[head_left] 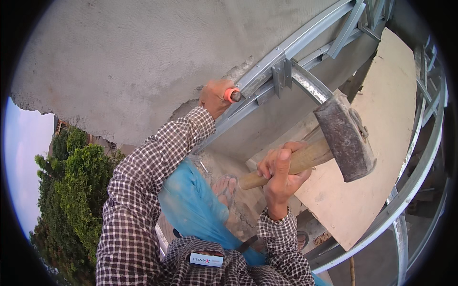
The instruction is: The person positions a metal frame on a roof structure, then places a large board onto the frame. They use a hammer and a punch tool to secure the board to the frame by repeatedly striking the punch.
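Observation:
My left hand [215, 98] is closed around a chisel [235, 96] with an orange hand guard, close to the chipped grey wall. The chisel's steel striking end points toward me; its working tip is hidden behind the hand. My right hand [281, 177] grips the wooden handle of a sledgehammer [344, 138], its thumb lying along the wood. The heavy, rust-marked head is raised, apart from the chisel, over the right side of the view. A galvanized steel truss [267, 71] runs along the wall right beside my left hand.
A rough grey plastered wall [124, 62] fills the upper left, its lower edge broken. On the right lies a pale board [377, 157] inside a curved metal frame [405, 195]. My sandalled foot [224, 187] stands on a dusty surface. Trees [76, 190] show at far left.

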Demonstrator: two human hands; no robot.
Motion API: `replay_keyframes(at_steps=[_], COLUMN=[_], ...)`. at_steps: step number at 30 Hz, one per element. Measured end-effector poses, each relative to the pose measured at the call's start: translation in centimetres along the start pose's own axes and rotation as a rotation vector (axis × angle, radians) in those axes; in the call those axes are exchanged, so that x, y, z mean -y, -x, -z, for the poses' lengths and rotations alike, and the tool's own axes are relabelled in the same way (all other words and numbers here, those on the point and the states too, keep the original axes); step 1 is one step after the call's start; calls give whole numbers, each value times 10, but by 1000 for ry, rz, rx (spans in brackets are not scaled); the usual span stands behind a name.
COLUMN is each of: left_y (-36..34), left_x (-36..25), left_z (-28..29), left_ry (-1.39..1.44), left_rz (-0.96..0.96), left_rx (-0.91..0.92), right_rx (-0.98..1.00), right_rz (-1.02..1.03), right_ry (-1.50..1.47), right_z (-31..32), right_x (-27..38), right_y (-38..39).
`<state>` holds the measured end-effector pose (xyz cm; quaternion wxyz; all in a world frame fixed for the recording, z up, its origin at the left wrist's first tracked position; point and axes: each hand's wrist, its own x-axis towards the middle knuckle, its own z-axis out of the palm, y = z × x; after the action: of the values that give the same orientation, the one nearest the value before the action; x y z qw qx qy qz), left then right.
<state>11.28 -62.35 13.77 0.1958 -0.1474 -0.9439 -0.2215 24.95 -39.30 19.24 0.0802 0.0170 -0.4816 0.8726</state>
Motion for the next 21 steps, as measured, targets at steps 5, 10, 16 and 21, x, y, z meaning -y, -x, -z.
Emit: replay_keyframes(at_steps=[5, 10, 16, 21], left_y=[-13, -16, -2, -17], left_x=[-9, -4, 7, -3], left_z=[-5, -7, 1, -7], left_ry=[65, 37, -2, 114], left_rz=[-67, -121, -41, -68], left_rx=[-3, -61, -58, -33], right_rx=[-293, 150, -34, -233], right_rz=[645, -518, -86, 735], right_ry=[-350, 175, -104, -344], right_z=[12, -13, -4, 25], right_x=[97, -101, 5, 121], right_y=[-53, 3, -15, -63])
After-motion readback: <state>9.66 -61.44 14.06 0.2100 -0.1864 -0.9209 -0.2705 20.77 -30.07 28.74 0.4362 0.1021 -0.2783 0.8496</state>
